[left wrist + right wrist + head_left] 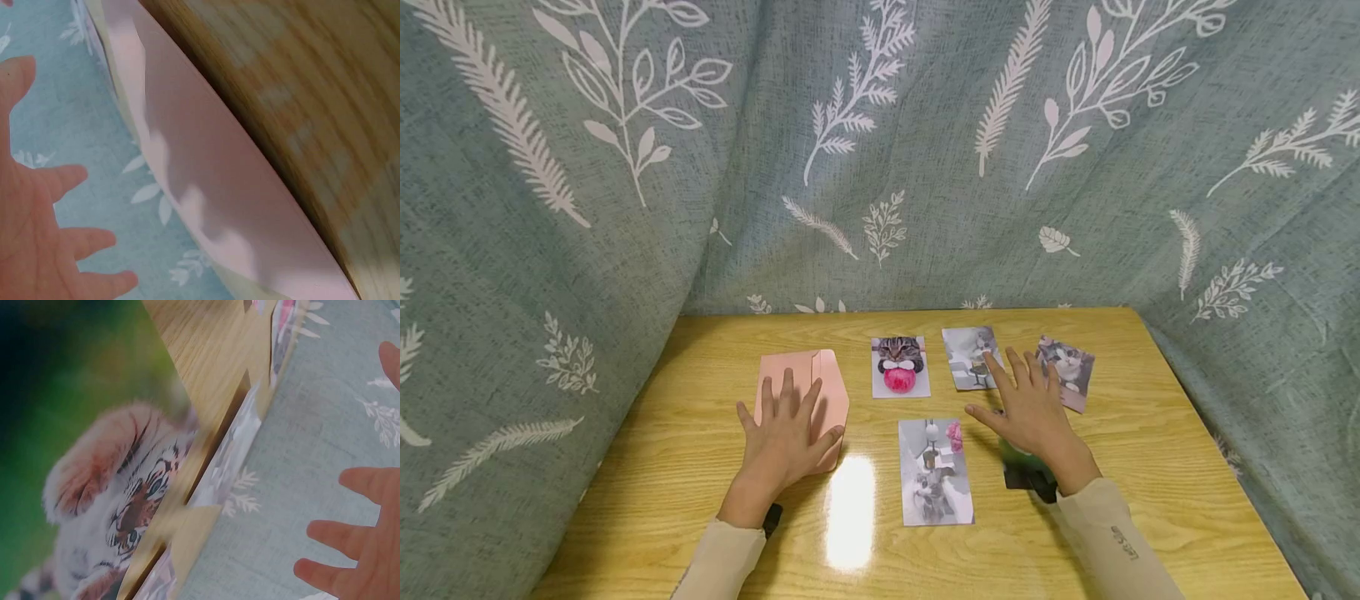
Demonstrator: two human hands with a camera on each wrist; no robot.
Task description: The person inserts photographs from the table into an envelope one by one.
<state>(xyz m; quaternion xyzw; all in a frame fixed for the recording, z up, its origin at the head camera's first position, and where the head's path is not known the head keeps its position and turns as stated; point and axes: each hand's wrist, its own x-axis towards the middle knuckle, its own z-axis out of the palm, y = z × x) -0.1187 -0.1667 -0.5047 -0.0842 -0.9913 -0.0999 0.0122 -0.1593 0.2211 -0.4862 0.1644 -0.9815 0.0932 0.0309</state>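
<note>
My left hand (785, 433) is spread above a pink envelope (786, 360) at the left of the table, fingers apart. In the left wrist view the fingers (94, 242) stand clear of the envelope (200, 150). My right hand (1033, 412) is spread over a green and dark photo card (1018, 473), partly hidden beneath it. The right wrist view shows a tiger cub on that card (119, 481), with the fingers (340, 537) apart from it. Near the right fingertips lie a grey cat card (970, 358) and a tilted cat card (1075, 367).
A tabby cat card with a pink ball (900, 367) lies between the hands, towards the back. Closer in is a larger grey photo card with pink flowers (936, 483). A leaf-patterned curtain (925, 233) borders the wooden table (700, 467) at the back and sides.
</note>
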